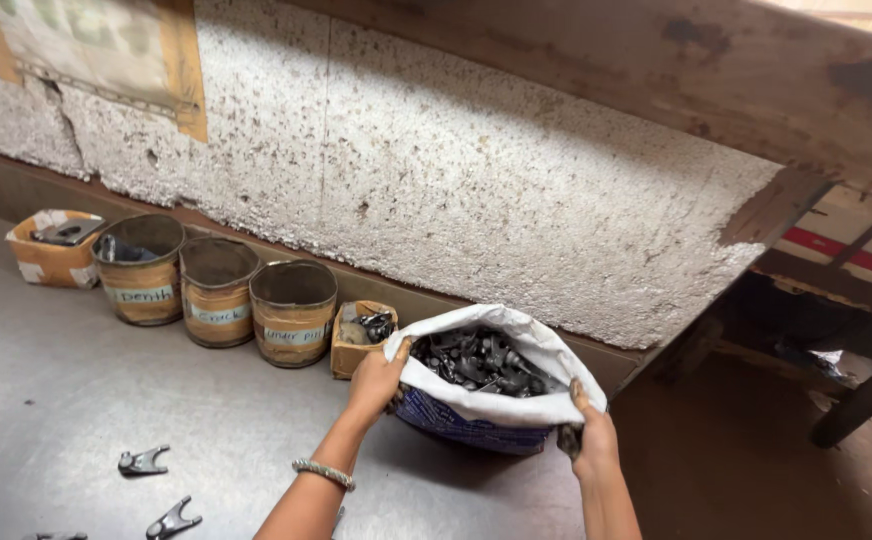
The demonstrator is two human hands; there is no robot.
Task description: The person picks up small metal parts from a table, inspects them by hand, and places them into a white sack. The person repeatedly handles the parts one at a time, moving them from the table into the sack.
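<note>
A sack (476, 410) of metal parts (481, 362) sits at the table's (46, 390) right edge, held at its rim by the left hand (376, 380) and right hand (594, 435). Just left of it, a small box (359, 340), three tins (218, 292) and another box (51, 250) line the rough wall (456, 170), blocking that side. Bare tabletop opens toward the viewer, apart from a few loose forks (143, 461). A wooden beam (656, 70) hangs overhead.

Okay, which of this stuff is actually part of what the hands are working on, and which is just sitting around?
In hand:
- left hand and right hand, gripping the rim
- white sack
- dark metal parts inside it

Lying about:
- three taped tins
- two cardboard boxes
- loose fork-shaped parts on the floor
</note>
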